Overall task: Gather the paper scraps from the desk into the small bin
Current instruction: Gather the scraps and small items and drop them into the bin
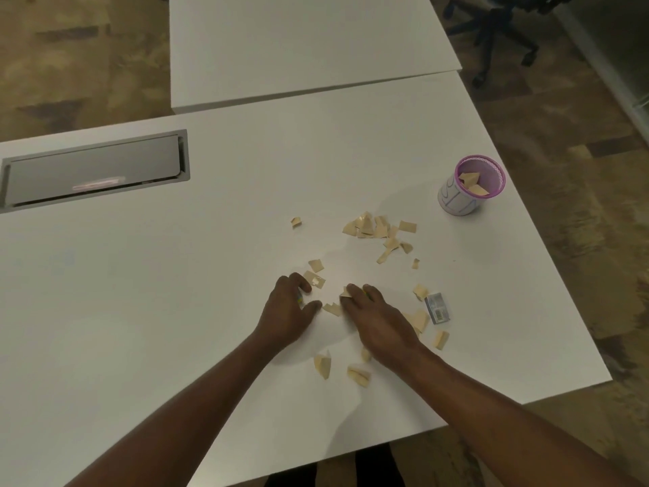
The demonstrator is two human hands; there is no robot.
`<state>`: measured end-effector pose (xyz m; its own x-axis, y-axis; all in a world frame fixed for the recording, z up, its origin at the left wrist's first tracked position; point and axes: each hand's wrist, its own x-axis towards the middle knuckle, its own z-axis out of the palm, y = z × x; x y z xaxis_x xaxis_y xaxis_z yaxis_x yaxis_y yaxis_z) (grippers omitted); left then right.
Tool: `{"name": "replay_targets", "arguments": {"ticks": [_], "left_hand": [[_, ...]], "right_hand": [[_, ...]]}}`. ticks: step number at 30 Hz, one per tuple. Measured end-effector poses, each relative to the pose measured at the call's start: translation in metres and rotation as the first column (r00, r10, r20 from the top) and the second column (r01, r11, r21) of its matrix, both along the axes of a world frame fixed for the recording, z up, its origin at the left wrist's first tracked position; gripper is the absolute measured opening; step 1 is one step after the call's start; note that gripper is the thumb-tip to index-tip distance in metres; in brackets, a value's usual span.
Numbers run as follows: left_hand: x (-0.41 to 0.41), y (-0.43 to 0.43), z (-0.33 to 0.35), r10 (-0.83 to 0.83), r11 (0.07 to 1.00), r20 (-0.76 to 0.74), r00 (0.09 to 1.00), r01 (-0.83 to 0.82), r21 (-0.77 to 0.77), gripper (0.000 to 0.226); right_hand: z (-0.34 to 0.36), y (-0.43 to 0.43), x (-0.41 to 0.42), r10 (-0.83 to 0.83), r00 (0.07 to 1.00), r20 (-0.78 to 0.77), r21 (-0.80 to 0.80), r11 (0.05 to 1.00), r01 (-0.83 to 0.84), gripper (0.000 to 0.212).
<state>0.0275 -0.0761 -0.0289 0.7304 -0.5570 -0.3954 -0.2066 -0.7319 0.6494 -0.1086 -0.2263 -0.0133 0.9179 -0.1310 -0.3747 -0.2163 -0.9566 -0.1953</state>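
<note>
Your left hand [288, 307] rests on the white tabletop [175, 293], fingers curled beside a scrap; it isn't clear whether they grip anything. Your right hand [372, 314] presses fairly straight fingers, close together, onto the paper scraps [333, 308] between the hands. More scraps lie loose at 1 and 5 o'clock. The small bin [470, 186], purple-rimmed, stands upright at 2 o'clock with a few scraps inside. At 3 o'clock lies a small packet [436, 308] with a barcode; its print is unreadable.
</note>
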Motion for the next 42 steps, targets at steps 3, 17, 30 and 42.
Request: {"name": "replay_targets", "arguments": {"ticks": [3,17,30,42], "left_hand": [[-0.004,0.006,-0.003,-0.112,0.994,0.053,0.992,0.111,0.022,0.038],[0.001,0.003,-0.006,-0.277,0.961,0.193,0.941,0.271,0.058,0.011],[0.014,-0.023,0.011,0.286,0.933,-0.350,0.892,-0.343,-0.110,0.017],[0.003,-0.134,0.058,0.210,0.807,-0.741,0.638,-0.541,-0.237,0.023]], "right_hand": [[0.002,0.000,0.003,0.035,0.999,0.030,-0.046,0.998,-0.033,0.044],[0.000,-0.009,0.022,-0.069,0.980,0.184,0.039,0.997,0.063,0.023],[0.010,-0.039,0.012,-0.877,0.353,-0.325,0.843,-0.099,0.529,0.003],[0.049,-0.114,0.007,-0.850,0.247,-0.466,0.868,-0.385,0.315,0.011]]}}
